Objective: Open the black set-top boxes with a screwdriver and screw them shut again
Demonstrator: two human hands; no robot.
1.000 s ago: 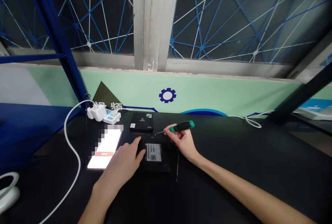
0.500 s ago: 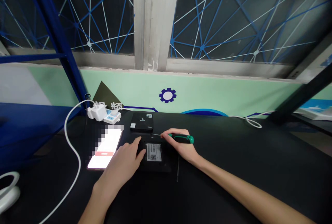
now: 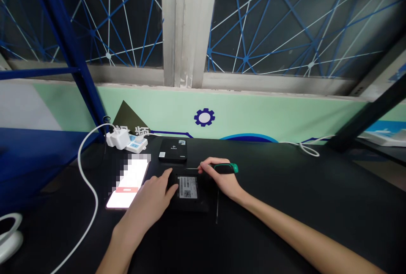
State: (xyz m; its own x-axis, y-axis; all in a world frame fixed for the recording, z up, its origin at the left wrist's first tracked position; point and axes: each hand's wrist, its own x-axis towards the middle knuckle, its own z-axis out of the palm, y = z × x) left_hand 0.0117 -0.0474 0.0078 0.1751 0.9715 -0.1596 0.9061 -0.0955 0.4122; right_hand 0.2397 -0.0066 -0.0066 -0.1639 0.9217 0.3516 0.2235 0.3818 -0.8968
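A flat black box (image 3: 203, 195) with a white label (image 3: 188, 187) lies on the black table (image 3: 285, 206). My left hand (image 3: 152, 200) rests on its left edge, fingers spread, pressing it down. My right hand (image 3: 220, 179) holds a screwdriver with a green and black handle (image 3: 226, 168); its thin shaft lies almost flat and points left over the box's far edge. A second, smaller black box (image 3: 173, 150) sits just behind.
A lit phone (image 3: 128, 183) lies left of the box. A white charger and power strip (image 3: 125, 140) with a white cable (image 3: 90, 189) stand at the back left. A thin dark rod (image 3: 217, 206) lies right of the box. Another white cable (image 3: 306, 148) loops at the back right.
My right hand has dropped toward the box and tilted the screwdriver from raised to nearly flat, its tip now over the box's far edge. My left hand has stayed put.
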